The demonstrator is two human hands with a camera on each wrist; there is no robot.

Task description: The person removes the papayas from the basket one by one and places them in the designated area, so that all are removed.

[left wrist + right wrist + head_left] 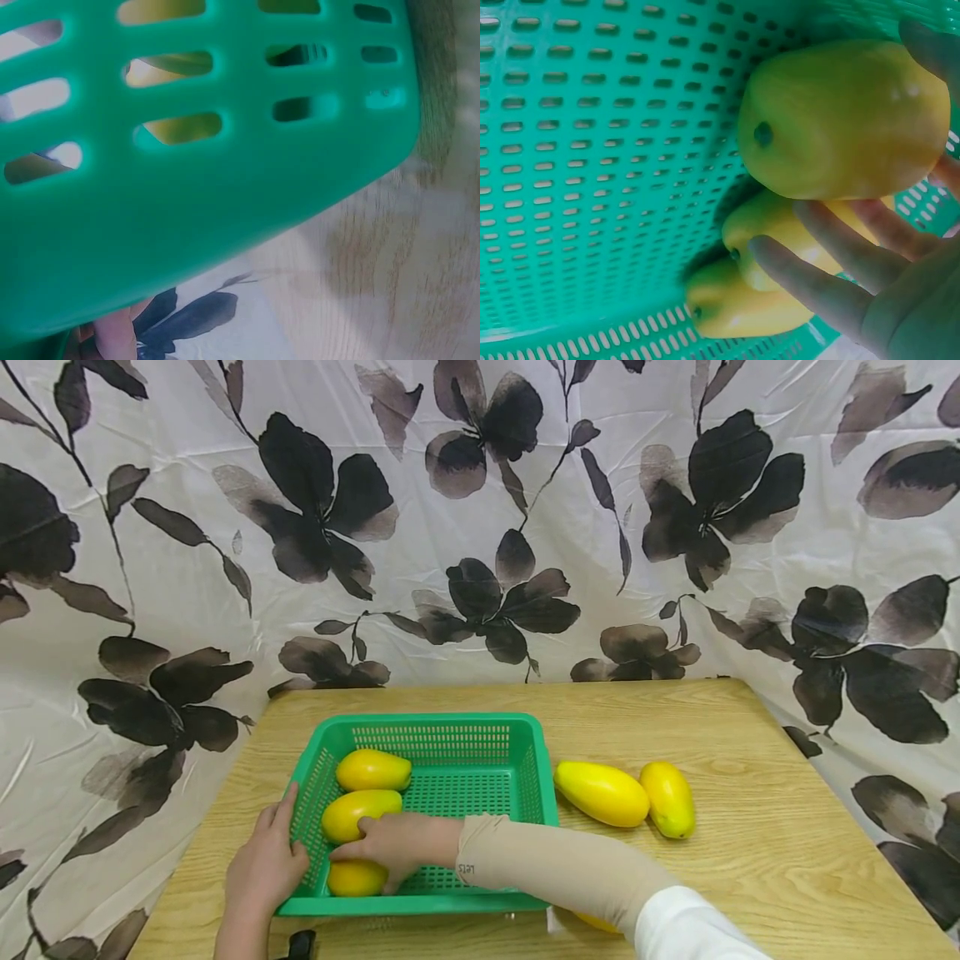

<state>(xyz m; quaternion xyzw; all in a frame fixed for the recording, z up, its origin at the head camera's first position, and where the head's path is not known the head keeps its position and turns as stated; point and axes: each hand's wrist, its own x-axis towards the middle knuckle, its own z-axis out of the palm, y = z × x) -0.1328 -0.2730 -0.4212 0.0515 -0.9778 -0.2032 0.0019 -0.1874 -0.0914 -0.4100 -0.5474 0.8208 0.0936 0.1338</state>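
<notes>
A green plastic basket [531, 777] holds three yellow papaya-like fruits along its left side. My right hand [397, 847] reaches in over the front one [356, 878], its thumb and fingers around that fruit; the middle fruit [360, 814] lies just behind and the back one [372, 770] beyond. In the right wrist view, the right hand [870, 277] has its fingers spread along the nearest fruit [847, 120]. My left hand [266, 864] rests on the basket's left rim, and in the left wrist view its fingers [116, 334] show at the rim's edge.
Two more yellow fruits [602, 793] [667, 799] lie on the wooden table [765, 827] right of the basket. Another [596, 922] is partly hidden under the right arm. A small black object [302, 945] is at the front edge. Flowered cloth [480, 527] hangs behind.
</notes>
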